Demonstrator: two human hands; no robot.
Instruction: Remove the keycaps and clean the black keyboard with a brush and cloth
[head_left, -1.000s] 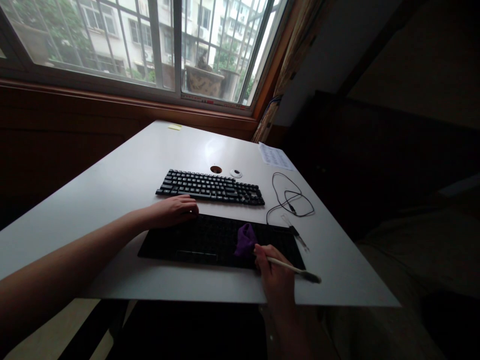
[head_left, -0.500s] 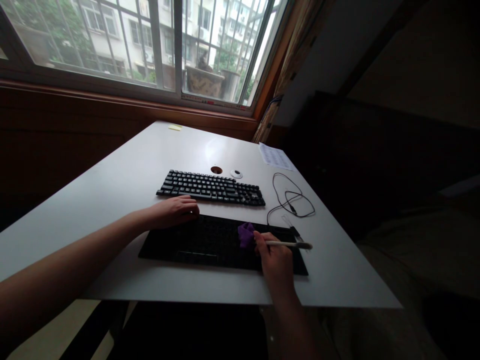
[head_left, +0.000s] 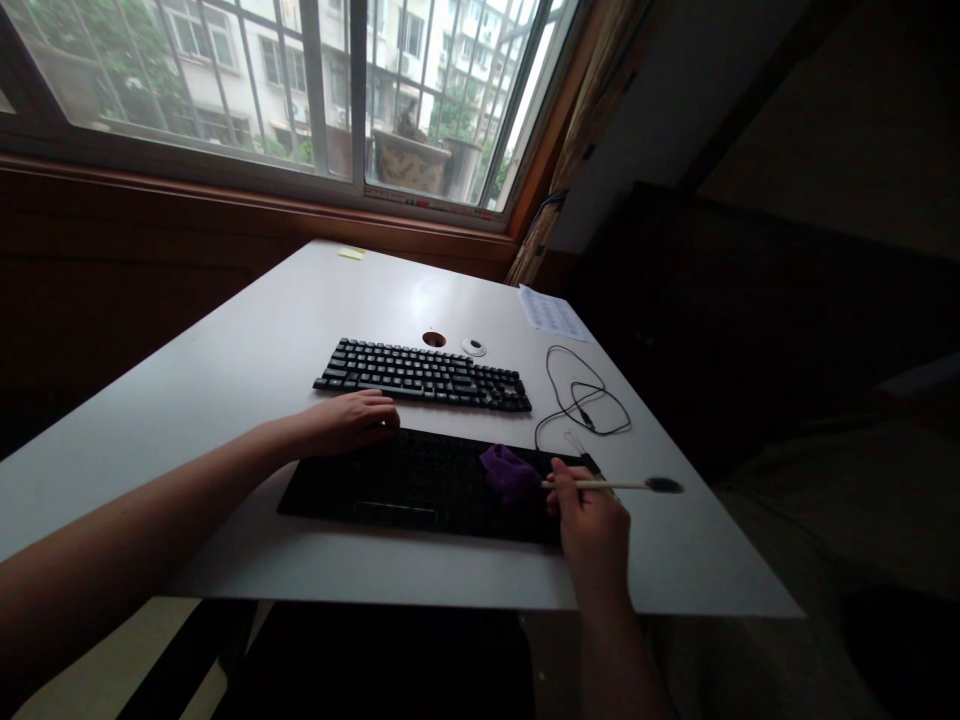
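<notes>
The worktop [head_left: 240,370] was spread across the middle of the scene, and a barred window [head_left: 255,100] was set beyond its far side; a building, greenery and planters could be seen through the bars. A black case [head_left: 420,480] was laid flat on the near part of the worktop, its long sides running from left to right; little of its surface could be made out in the dark. Just beyond it, apart from it, a keyboard [head_left: 420,372] was laid with its keys upward. The far left edge of the case was partly covered by the left hand [head_left: 352,422], whose fingers were bent there; whether the case was gripped by them could not be told. The right hand [head_left: 592,520] was held at the right part of the case, and its right end was largely hidden. A cable [head_left: 587,423] was looped on the right of the worktop, and a printed paper [head_left: 553,313] was placed at the far right edge. A brush [head_left: 626,485] was gripped by the right fingers, about level, its dark bristles pointed right. A purple cloth [head_left: 510,475] was bunched on the case, by the left end of the brush. A tool [head_left: 589,460] was partly hidden behind the right hand. Beyond the keyboard a white ring [head_left: 474,347] was set beside a round hole [head_left: 434,340], and a yellow note [head_left: 351,254] was placed at the far left corner.
</notes>
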